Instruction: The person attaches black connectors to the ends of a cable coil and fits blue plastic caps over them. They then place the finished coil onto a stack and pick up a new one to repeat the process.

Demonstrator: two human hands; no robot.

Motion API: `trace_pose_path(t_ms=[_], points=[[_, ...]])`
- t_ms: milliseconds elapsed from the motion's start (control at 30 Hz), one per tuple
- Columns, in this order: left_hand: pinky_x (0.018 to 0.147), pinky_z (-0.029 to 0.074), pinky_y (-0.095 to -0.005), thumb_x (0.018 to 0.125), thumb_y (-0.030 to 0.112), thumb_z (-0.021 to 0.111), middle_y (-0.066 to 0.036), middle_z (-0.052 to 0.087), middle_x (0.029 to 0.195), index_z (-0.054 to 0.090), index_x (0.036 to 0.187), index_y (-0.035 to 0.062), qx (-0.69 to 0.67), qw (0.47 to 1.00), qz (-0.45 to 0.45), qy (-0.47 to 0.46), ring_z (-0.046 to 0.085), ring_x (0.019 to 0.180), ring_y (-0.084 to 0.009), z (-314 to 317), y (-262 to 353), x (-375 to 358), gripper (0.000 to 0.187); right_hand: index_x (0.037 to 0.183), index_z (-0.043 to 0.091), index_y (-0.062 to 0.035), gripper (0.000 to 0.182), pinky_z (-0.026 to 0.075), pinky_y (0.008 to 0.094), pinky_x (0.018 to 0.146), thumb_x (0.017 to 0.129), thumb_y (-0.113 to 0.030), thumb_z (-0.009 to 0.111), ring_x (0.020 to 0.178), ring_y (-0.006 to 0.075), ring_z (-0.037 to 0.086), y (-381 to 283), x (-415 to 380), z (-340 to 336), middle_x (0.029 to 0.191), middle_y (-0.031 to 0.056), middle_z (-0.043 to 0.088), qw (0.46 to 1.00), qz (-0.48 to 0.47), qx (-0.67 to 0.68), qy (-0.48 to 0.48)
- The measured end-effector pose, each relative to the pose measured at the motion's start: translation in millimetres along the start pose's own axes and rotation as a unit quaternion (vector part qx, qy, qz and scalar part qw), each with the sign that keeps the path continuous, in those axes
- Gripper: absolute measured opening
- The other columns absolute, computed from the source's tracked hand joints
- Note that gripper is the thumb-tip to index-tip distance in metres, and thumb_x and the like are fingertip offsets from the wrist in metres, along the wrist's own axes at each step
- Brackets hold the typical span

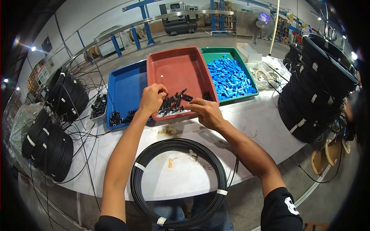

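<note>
A red tray (175, 63) holds a heap of small black plastic parts (175, 103) and some small white pieces (169, 114) at its near end. My left hand (153, 99) is over the tray's left side, fingers curled together at the edge of the black parts. Over the near right side of the heap, my right hand (208, 112) has its fingers pinched together. What either hand holds, if anything, is too small or hidden to make out. Below my hands, a coil of black cable (140, 183), bound with white tape, lies at the table's near edge.
A blue tray (125, 82) with black parts stands left, and a green tray (252, 82) with many blue pieces (229, 77) right. Stacked black cable coils flank the table, left (50, 146) and right (312, 88). Loose cables hang at the left. A fan (259, 21) stands behind.
</note>
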State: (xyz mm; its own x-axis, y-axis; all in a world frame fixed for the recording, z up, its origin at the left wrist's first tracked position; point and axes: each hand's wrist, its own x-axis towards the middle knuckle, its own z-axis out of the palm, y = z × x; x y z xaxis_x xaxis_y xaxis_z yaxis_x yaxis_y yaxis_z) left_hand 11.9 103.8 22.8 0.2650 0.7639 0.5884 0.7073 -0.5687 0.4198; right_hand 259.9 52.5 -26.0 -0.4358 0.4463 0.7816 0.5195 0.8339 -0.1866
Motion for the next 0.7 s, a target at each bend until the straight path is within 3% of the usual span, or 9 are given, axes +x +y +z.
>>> trace_pose_path(t_ms=[100,133,233,267,367,433,467,533,700], points=[[0.064,0.054,-0.0299,0.082,0.000,0.071,-0.012,0.072,0.083,0.073,0.092,0.0018,-0.077,0.996,-0.040,0.031,0.070,0.069,-0.0203,5,-2,-14,0.010,0.104,0.075,-0.0131,0.046,0.055,0.0373,0.065,0.063,0.006,0.064,0.084,0.0278,0.069,-7,1,-2,0.101,0.0057,0.070,1.000,0.007,-0.002,-0.022],[0.073,0.055,-0.0331,0.080,0.004,0.074,-0.013,0.074,0.084,0.076,0.091,0.0035,-0.083,0.992,-0.092,0.026,0.071,0.077,-0.0220,5,-2,-16,0.011,0.103,0.075,-0.0131,0.046,0.055,0.0369,0.064,0.063,0.006,0.064,0.084,0.0276,0.069,-9,1,-1,0.101,0.0057,0.070,1.000,0.005,-0.003,-0.018],[0.071,0.054,-0.0324,0.081,0.005,0.074,-0.012,0.074,0.084,0.078,0.092,0.0057,-0.042,0.992,-0.115,0.037,0.071,0.073,-0.0223,7,-5,-18,0.012,0.104,0.075,-0.0130,0.045,0.055,0.0368,0.064,0.064,0.006,0.063,0.084,0.0277,0.069,-9,-2,5,0.100,0.0059,0.070,1.000,-0.022,0.000,-0.019],[0.071,0.054,-0.0324,0.081,0.005,0.074,-0.012,0.074,0.084,0.078,0.092,0.0057,-0.044,0.992,-0.115,0.040,0.071,0.073,-0.0223,10,-9,-18,0.012,0.104,0.075,-0.0129,0.045,0.055,0.0374,0.064,0.065,0.006,0.062,0.083,0.0279,0.069,-9,-3,5,0.099,0.0061,0.071,0.999,-0.028,-0.005,-0.027],[0.068,0.054,-0.0271,0.080,0.010,0.077,-0.008,0.076,0.085,0.080,0.092,0.0075,0.049,0.993,-0.007,0.107,0.071,0.074,-0.0120,13,-12,-25,0.012,0.105,0.074,-0.0124,0.045,0.055,0.0373,0.064,0.066,0.006,0.062,0.083,0.0280,0.070,-6,-4,2,0.100,0.0062,0.071,0.999,-0.016,-0.025,-0.017],[0.071,0.055,-0.0262,0.082,0.008,0.077,-0.008,0.076,0.087,0.078,0.095,0.0043,-0.069,0.989,-0.129,0.035,0.072,0.078,-0.0133,2,5,-33,0.014,0.105,0.074,-0.0118,0.044,0.056,0.0371,0.066,0.068,0.007,0.062,0.085,0.0280,0.070,-7,0,-1,0.102,0.0062,0.071,1.000,0.002,-0.016,-0.012],[0.071,0.055,-0.0262,0.082,0.008,0.077,-0.008,0.076,0.087,0.078,0.095,0.0043,-0.068,0.989,-0.130,0.034,0.072,0.078,-0.0133,4,2,-38,0.014,0.105,0.074,-0.0115,0.044,0.057,0.0369,0.067,0.068,0.008,0.062,0.085,0.0279,0.070,-7,1,-1,0.103,0.0066,0.071,1.000,0.008,0.001,0.011],[0.075,0.057,-0.0267,0.085,0.003,0.075,-0.010,0.076,0.090,0.074,0.099,0.0006,-0.331,0.937,-0.096,0.051,0.073,0.083,-0.0156,6,-3,-50,0.014,0.106,0.074,-0.0056,0.042,0.057,0.0353,0.068,0.071,0.015,0.062,0.085,0.0283,0.070,-14,4,-5,0.101,0.0107,0.071,0.999,0.018,0.034,0.024],[0.079,0.059,-0.0286,0.086,-0.002,0.073,-0.012,0.075,0.090,0.071,0.098,-0.0006,-0.433,0.896,-0.099,0.016,0.073,0.085,-0.0180,-3,4,-71,0.012,0.109,0.074,-0.0058,0.042,0.057,0.0356,0.069,0.074,0.016,0.063,0.084,0.0277,0.070,-27,7,1,0.100,0.0122,0.070,0.997,0.002,0.080,0.024]])
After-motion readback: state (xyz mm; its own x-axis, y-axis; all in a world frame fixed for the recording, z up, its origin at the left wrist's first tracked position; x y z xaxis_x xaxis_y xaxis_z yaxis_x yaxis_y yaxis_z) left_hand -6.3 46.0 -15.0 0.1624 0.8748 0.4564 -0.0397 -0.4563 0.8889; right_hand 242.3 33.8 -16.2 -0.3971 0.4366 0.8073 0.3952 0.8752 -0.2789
